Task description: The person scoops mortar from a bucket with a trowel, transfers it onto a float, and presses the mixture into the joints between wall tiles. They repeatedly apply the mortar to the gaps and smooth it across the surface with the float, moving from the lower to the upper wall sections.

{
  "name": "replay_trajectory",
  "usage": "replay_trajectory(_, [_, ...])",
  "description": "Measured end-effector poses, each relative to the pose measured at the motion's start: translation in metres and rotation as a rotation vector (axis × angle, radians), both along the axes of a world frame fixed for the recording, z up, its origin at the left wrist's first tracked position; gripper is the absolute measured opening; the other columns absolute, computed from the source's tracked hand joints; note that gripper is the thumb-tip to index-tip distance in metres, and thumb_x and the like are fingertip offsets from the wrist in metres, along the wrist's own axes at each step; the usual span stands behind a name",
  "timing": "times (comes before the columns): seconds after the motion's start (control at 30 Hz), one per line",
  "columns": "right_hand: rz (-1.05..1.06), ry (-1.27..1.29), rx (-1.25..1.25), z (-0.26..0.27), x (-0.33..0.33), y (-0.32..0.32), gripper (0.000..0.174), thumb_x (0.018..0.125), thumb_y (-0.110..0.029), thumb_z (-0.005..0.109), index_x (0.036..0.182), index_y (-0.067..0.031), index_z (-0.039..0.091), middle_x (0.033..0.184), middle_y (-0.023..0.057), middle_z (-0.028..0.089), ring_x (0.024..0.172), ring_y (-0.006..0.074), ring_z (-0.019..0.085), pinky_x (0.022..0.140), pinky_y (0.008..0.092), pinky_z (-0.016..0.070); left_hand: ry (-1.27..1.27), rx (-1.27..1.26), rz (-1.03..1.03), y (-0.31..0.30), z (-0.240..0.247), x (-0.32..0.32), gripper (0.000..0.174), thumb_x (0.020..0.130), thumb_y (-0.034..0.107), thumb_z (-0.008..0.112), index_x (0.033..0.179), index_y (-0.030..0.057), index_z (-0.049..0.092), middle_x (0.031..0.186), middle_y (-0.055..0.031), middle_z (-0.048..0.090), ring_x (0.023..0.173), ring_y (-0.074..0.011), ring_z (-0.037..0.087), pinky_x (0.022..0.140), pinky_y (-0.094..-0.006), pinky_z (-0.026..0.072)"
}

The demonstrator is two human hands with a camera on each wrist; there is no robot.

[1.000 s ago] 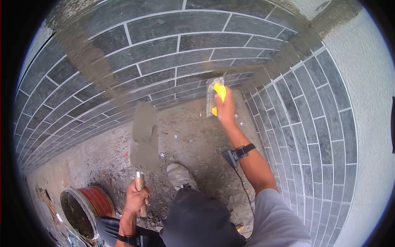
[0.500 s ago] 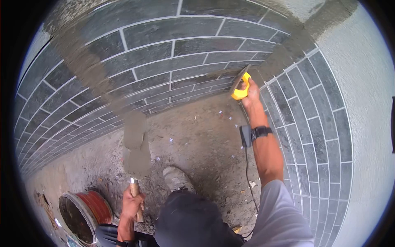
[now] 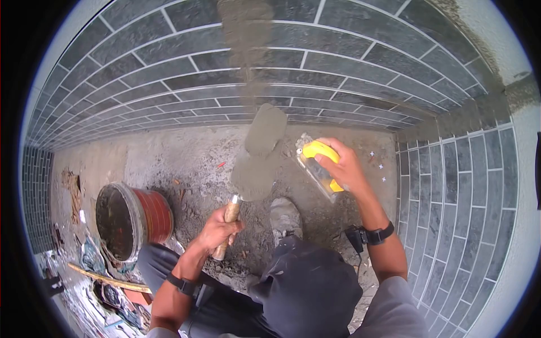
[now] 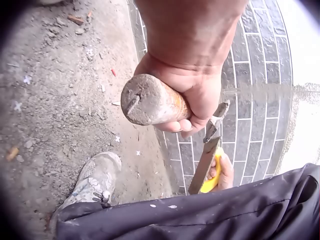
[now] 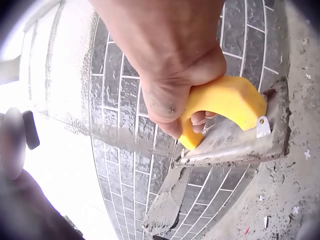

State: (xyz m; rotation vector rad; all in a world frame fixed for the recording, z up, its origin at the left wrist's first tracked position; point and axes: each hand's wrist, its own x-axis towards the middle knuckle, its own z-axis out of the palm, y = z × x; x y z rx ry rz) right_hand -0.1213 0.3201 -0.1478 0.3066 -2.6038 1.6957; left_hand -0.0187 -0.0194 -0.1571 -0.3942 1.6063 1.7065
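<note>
a yellow-handled float (image 3: pixel 322 173), tilted, is just right of a long blade (image 3: pixel 256 160) coated in grey mortar, its metal largely hidden. the right hand (image 3: pixel 345 169), arm reaching forward, grasps the yellow grip, some fingertips out of sight. nearer and left, the left hand (image 3: pixel 220 230) clenches the blade's wooden handle (image 3: pixel 226 231), forearm slanting inward. far beyond stands a tiled wall (image 3: pixel 315 62).

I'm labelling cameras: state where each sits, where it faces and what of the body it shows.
Head: on the head, facing forward and down at wall and floor; shows left hand, right hand, shoe, trouser leg.
Left wrist: worn there, looking past the left hand gripping the trowel; shows both hands, shoe, trouser leg.
Right wrist: worn there, looking over the right hand at float and wall; shows that hand.
Head and left wrist share float and hands.
</note>
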Motion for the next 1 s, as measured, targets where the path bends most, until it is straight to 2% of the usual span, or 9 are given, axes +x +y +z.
replay_trajectory(0.2, [0.101,-0.158,0.143,0.036,0.002,-0.029,0.033,0.094,-0.023,0.063,0.119,-0.0024,0.061,0.099,0.0044,0.067,0.088,0.0156,0.062,0.081,0.0282,0.0488,0.057,-0.077,-0.044,0.000,0.005,0.005,0.015,0.083,0.003,0.065,0.091,0.0049,0.052,0.067,0.0001,0.052,0.048,-0.0088,0.051,0.043,-0.0249,0.0423])
replay_trajectory(0.3, [0.074,-0.133,0.125,0.034,0.004,-0.052,0.029,0.094,-0.022,0.061,0.117,-0.0048,0.059,0.087,0.0026,0.064,0.071,0.0124,0.059,0.065,0.0270,0.0482,0.123,-0.152,-0.046,0.003,0.009,0.003,0.016,0.084,0.004,0.064,0.096,0.0027,0.054,0.069,0.0000,0.051,0.051,-0.0084,0.051,0.046,-0.0254,0.0428])
replay_trajectory(0.4, [0.039,-0.472,-0.089,0.038,0.006,-0.068,0.025,0.095,-0.022,0.060,0.115,-0.0065,0.057,0.075,-0.0007,0.057,0.056,0.0071,0.049,0.049,0.0240,0.0399,0.206,-0.293,-0.039,0.003,0.006,0.000,0.020,0.084,0.006,0.065,0.100,0.0019,0.054,0.070,-0.0003,0.051,0.053,-0.0086,0.050,0.047,-0.0266,0.0423])
replay_trajectory(0.47, [0.095,-0.617,-0.057,0.039,0.007,-0.076,0.031,0.092,-0.027,0.061,0.112,-0.0029,0.056,0.084,0.0153,0.068,0.077,0.0295,0.067,0.071,0.0401,0.0504,0.246,-0.399,-0.052,0.000,-0.005,0.000,0.022,0.084,0.007,0.065,0.101,0.0017,0.053,0.070,-0.0004,0.051,0.054,-0.0088,0.050,0.047,-0.0272,0.0421])
replay_trajectory(0.6, [0.242,-0.239,0.016,0.010,0.016,-0.079,0.032,0.091,-0.028,0.061,0.110,-0.0026,0.057,0.079,0.0153,0.068,0.066,0.0279,0.066,0.066,0.0400,0.0502,0.305,-0.395,0.040,-0.003,-0.004,-0.007,0.023,0.082,0.008,0.067,0.098,0.0015,0.051,0.070,-0.0012,0.052,0.054,-0.0093,0.050,0.047,-0.0278,0.0418])
replay_trajectory(0.7, [0.310,-0.303,0.185,0.012,0.020,-0.057,0.033,0.090,-0.029,0.062,0.108,-0.0013,0.059,0.077,0.0162,0.067,0.069,0.0283,0.066,0.067,0.0390,0.0504,0.208,-0.239,0.110,0.000,0.014,-0.008,0.020,0.083,0.006,0.067,0.093,0.0029,0.050,0.068,-0.0019,0.052,0.049,-0.0096,0.050,0.043,-0.0265,0.0412])
replay_trajectory(0.83, [0.017,-0.363,0.183,-0.010,0.017,-0.002,0.037,0.089,-0.029,0.064,0.108,0.0022,0.061,0.068,0.0133,0.064,0.054,0.0194,0.059,0.056,0.0355,0.0474,0.177,-0.080,0.193,-0.012,0.021,-0.001,0.019,0.084,0.004,0.066,0.090,0.0055,0.048,0.062,-0.0013,0.052,0.041,-0.0108,0.048,0.038,-0.0256,0.0406])
replay_trajectory(0.9, [-0.293,-0.380,-0.044,-0.013,0.013,0.023,0.036,0.092,-0.031,0.063,0.106,0.0022,0.063,0.065,0.0099,0.062,0.053,0.0178,0.056,0.056,0.0354,0.0471,0.177,-0.044,0.212,-0.018,0.018,0.004,0.019,0.083,0.002,0.065,0.090,0.0048,0.048,0.061,-0.0016,0.051,0.042,-0.0106,0.048,0.038,-0.0249,0.0406])
replay_trajectory(1.0, [-0.636,-0.138,-0.014,-0.007,-0.001,0.044,0.037,0.095,-0.033,0.060,0.110,0.0014,0.060,0.072,0.0104,0.063,0.063,0.0228,0.060,0.063,0.0377,0.0483,0.172,-0.037,0.206,-0.021,0.020,0.008,0.018,0.084,0.001,0.064,0.089,0.0055,0.047,0.060,-0.0007,0.049,0.040,-0.0098,0.046,0.038,-0.0243,0.0406])
